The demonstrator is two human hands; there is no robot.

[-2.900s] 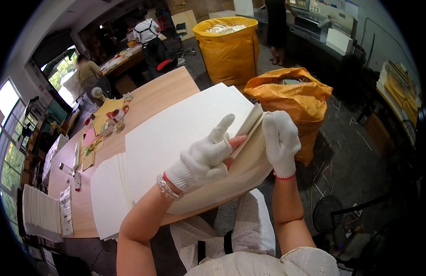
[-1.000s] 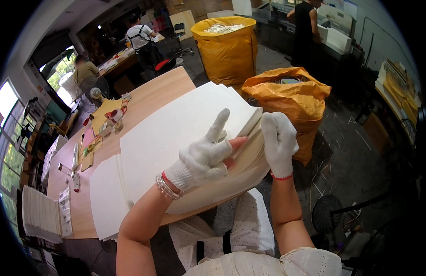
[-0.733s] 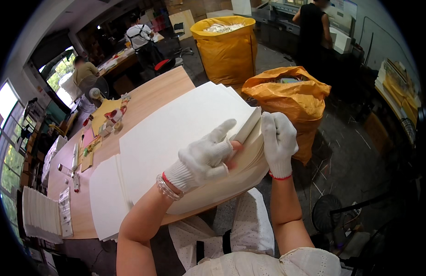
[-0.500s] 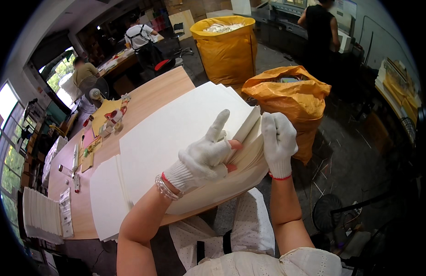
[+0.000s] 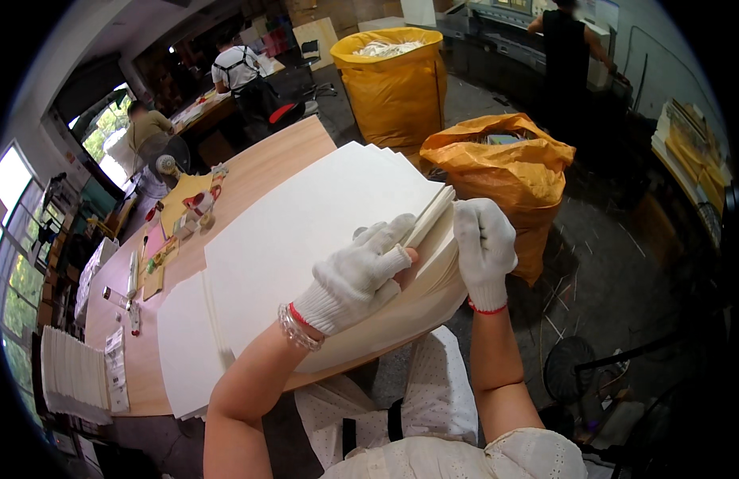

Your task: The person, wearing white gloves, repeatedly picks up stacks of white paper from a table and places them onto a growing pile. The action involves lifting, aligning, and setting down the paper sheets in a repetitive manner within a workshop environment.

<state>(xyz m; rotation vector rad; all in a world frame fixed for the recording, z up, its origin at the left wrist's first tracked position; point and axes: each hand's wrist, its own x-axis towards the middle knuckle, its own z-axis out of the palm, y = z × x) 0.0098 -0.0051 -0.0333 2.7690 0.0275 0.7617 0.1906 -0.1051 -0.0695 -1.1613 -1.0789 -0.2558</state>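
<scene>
A broad stack of large white paper sheets (image 5: 321,215) lies on the wooden table, its right edge lifted and fanned. My left hand (image 5: 357,275), in a white knit glove with bare fingertips, rests on this edge. Its upper fingers lie over a lifted bundle while lower fingertips reach in among the sheets. At the right corner, my gloved right hand (image 5: 485,239) is closed, pinching the sheet edges. What lies inside its fingers is mostly hidden. Loose curved sheets hang between both hands, over the table's near edge.
Another white paper stack (image 5: 186,343) lies left on the table (image 5: 265,156), with small tools and a cup (image 5: 200,201) beyond. Two orange sacks, one full of paper scraps (image 5: 389,80) and one nearer (image 5: 505,168), stand beyond the right corner. Several people work farther off.
My left hand's raised finger has come down onto the lifted sheets, and the hand has turned slightly. My right hand stays at the corner, its fingers curled a little more.
</scene>
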